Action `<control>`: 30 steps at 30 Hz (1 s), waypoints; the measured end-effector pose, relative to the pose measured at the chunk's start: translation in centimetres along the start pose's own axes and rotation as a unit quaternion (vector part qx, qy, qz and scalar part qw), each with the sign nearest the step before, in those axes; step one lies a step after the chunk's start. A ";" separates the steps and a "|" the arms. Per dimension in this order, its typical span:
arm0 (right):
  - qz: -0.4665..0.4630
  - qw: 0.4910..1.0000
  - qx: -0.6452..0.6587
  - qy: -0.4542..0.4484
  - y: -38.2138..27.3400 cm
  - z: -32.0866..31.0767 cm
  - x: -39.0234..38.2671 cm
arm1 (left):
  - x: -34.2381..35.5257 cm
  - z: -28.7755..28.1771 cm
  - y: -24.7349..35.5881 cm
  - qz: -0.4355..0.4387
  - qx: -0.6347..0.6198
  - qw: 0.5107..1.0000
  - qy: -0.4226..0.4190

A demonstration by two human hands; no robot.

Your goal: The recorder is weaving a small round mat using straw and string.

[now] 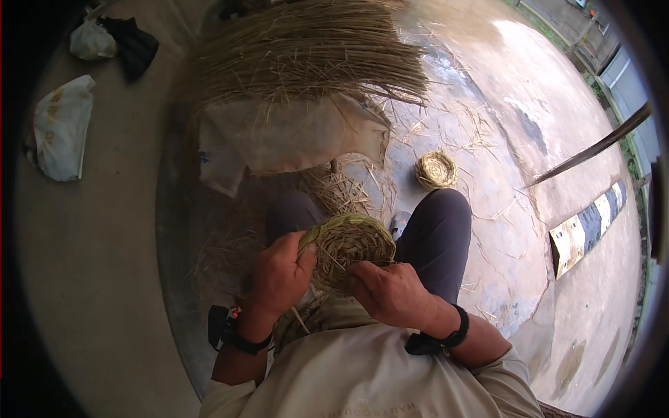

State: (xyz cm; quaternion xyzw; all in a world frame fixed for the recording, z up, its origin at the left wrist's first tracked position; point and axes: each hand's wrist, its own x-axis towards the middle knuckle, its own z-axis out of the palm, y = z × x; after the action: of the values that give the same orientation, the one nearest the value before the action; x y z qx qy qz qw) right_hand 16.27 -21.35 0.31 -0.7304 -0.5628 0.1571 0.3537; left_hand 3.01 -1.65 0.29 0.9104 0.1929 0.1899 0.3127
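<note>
Over my lap I hold a small round woven straw basket, its hollow side facing up toward me. My left hand grips the left rim, with the thumb on the inner side and the other fingers around the outside. At the near right rim, my right hand is closed in a pinch, and a thin straw strand shows by its fingertips. What exactly the right fingertips pinch, rim or strand, is partly hidden. A second straw basket rests on the ground just past my right knee.
A large pile of long straw stalks lies ahead, with a pale cloth sheet in front. Loose straw litters the floor. Plastic bags lie at the left. A wooden pole and a striped board are at the right.
</note>
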 end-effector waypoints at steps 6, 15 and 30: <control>-0.006 1.000 -0.025 0.005 0.0 0.5 0.1 | -0.1 0.4 0.4 0.009 0.024 1.000 0.005; 0.070 0.968 0.235 0.046 1.8 2.8 2.7 | -1.2 2.0 1.8 0.008 0.023 1.000 -0.012; -0.020 0.998 0.008 0.057 -0.8 -2.2 2.2 | 1.4 -0.4 0.9 0.119 0.101 0.986 -0.063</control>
State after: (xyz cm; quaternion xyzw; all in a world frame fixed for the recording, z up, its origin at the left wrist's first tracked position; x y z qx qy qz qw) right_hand 17.76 -19.94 2.75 -0.7236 -0.5554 0.1125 0.3941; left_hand 4.22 -1.41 1.45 0.9639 0.0814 0.1473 0.2064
